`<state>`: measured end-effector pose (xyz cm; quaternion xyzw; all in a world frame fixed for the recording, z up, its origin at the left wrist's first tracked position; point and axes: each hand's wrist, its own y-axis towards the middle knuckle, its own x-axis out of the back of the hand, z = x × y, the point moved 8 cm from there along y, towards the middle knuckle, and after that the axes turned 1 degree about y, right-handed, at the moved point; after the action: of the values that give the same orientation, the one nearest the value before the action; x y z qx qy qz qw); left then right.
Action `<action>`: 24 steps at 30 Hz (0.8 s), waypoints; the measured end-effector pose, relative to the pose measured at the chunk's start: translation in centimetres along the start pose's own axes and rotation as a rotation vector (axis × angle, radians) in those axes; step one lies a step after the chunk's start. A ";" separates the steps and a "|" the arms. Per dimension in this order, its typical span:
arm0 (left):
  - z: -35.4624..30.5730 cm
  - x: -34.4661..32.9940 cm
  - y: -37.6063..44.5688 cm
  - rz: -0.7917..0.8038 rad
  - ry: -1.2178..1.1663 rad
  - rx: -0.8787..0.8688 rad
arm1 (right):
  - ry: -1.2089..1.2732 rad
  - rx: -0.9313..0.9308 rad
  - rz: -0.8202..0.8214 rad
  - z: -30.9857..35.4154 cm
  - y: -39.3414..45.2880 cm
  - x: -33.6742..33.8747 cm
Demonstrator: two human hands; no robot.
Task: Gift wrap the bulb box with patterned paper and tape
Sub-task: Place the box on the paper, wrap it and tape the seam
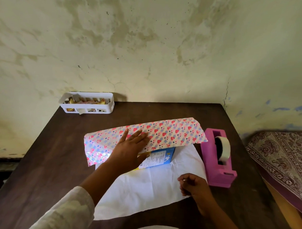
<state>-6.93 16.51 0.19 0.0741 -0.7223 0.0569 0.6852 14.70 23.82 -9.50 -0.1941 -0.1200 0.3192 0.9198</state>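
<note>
Right hand [194, 185] loosely curled, grip holding nothing, resting on white underside of patterned paper [163, 132] on worktop [60, 145]; left hand [130, 148] flat, fingers straight, pressing folded-over flap onto bulb box [159, 158], pink tape dispenser [219, 156] just right.

Soft, even daylight fills the scene, with a bright glare on the white paper [149, 188] and faint shadows on the tabletop [59, 154]. Wide-angle distortion bends the edges; corners darken slightly.
</note>
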 end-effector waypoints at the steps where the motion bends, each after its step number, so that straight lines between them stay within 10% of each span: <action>1: 0.2 -0.3 -0.4 0.002 -0.002 0.010 | -0.013 0.049 0.007 1.1 -0.2 -0.5; 9: 0.2 -1.7 -1.1 -0.061 0.025 0.091 | -0.048 0.330 0.145 10.3 0.2 -6.1; 24: 0.2 -1.3 -1.2 -0.203 0.060 0.074 | -0.112 0.267 -0.266 9.5 3.7 -7.9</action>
<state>-6.85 15.28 -1.15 0.1706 -0.6877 0.0162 0.7054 3.39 24.12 -3.36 -0.0347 -0.1520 0.2183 0.9633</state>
